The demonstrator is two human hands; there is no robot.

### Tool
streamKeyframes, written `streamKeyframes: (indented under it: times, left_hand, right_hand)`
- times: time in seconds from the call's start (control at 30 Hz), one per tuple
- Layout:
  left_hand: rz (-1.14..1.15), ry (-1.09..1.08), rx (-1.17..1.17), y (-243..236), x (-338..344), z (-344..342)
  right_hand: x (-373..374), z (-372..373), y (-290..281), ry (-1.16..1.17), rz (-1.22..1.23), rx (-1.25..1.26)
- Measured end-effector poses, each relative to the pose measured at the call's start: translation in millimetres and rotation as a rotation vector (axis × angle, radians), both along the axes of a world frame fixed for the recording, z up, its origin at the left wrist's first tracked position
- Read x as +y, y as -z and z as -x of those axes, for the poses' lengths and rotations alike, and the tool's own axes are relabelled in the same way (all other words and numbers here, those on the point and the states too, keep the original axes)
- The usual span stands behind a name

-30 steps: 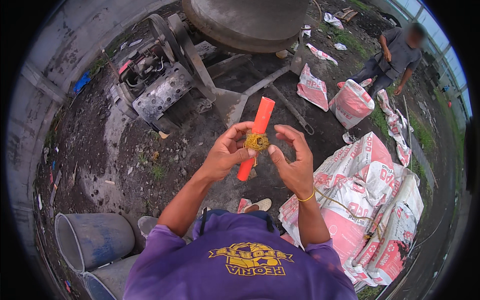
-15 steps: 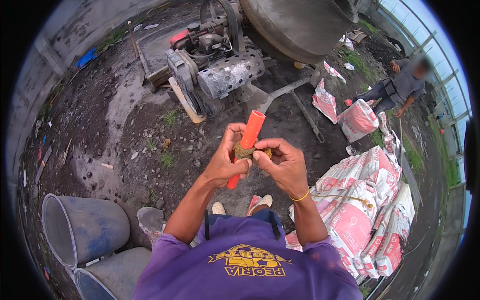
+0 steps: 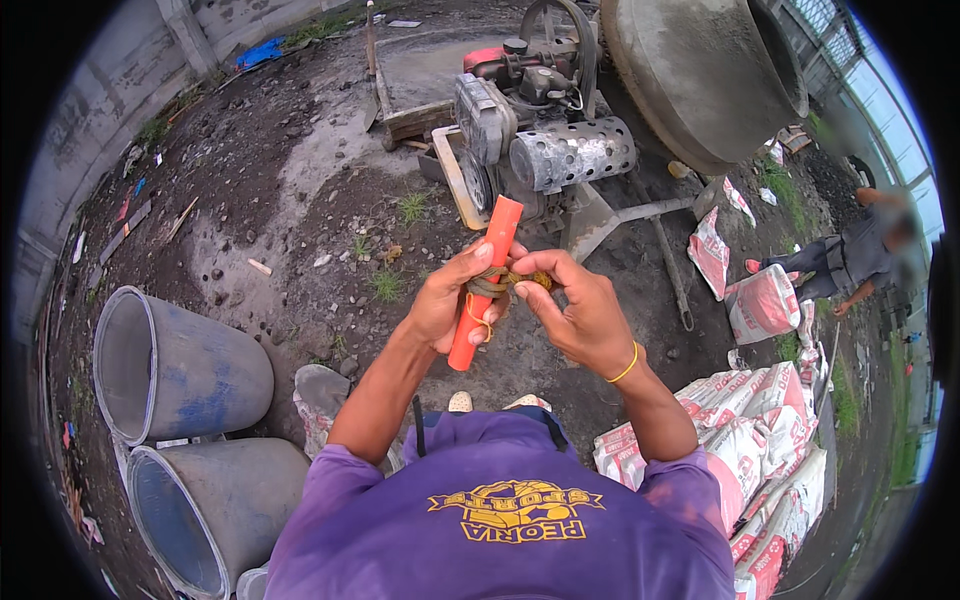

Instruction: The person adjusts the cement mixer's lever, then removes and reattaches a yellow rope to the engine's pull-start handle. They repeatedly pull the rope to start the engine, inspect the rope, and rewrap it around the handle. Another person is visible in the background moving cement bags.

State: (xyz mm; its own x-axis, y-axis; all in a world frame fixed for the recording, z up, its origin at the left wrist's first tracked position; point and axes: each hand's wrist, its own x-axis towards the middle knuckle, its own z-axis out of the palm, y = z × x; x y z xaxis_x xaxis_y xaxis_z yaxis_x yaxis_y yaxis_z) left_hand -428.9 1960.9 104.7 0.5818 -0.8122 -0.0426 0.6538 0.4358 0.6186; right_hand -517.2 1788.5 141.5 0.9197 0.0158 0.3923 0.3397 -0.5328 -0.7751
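An orange plastic pipe (image 3: 503,222) is held tilted in front of my chest, its top end leaning right. My left hand (image 3: 452,297) is closed round its middle, thumb across the front. Several turns of greenish-brown rope (image 3: 488,283) wrap the pipe beside that thumb, and a thin yellow-orange loop hangs below them. My right hand (image 3: 578,308) pinches the rope's yellowish knotted end (image 3: 540,279) just right of the pipe. A yellow band circles my right wrist.
A concrete mixer drum (image 3: 680,80) and its engine (image 3: 530,75) stand ahead. Two grey-blue drums (image 3: 215,370) lie at left. Cement bags (image 3: 770,410) are piled at right. A co-worker (image 3: 850,260) is beside an upright bag (image 3: 762,303) at far right.
My view has swung left, so the mixer and bags appear farther right. The pipe's top has tipped slightly, and the thin yellow loop has come into sight below the wraps.
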Motion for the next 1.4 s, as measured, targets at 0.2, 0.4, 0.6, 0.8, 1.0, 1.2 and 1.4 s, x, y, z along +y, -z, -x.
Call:
streamKeyframes:
  times: [0.2, 0.4, 0.6, 0.8, 1.0, 1.2, 1.4]
  left_hand:
    - [0.108, -0.014, 0.078, -5, 13, -7]
    - [-0.392, -0.193, -0.271, -3, 31, -13]
    - [-0.314, -0.358, -0.127, 1, 39, -12]
    - [-0.233, -0.439, -0.110, 7, 40, -16]
    - [0.011, -0.236, -0.006, 23, 55, -23]
    - [-0.139, -0.293, -0.142, 26, 61, -11]
    - [-0.167, -0.520, -0.359, 25, 57, -2]
  right_hand:
    - [24, -20, 9, 0.080, 0.227, -0.241]
    - [29, -26, 6, 0.010, 0.107, -0.051]
    - [46, -36, 25, 0.030, -0.258, 0.024]
    - [72, -17, 52, 0.091, -0.445, 0.338]
    - [63, -13, 40, 0.121, -0.250, 0.221]
    - [69, -14, 28, 0.190, -0.263, 0.132]
    - [90, -32, 33, 0.156, -0.573, 0.268]
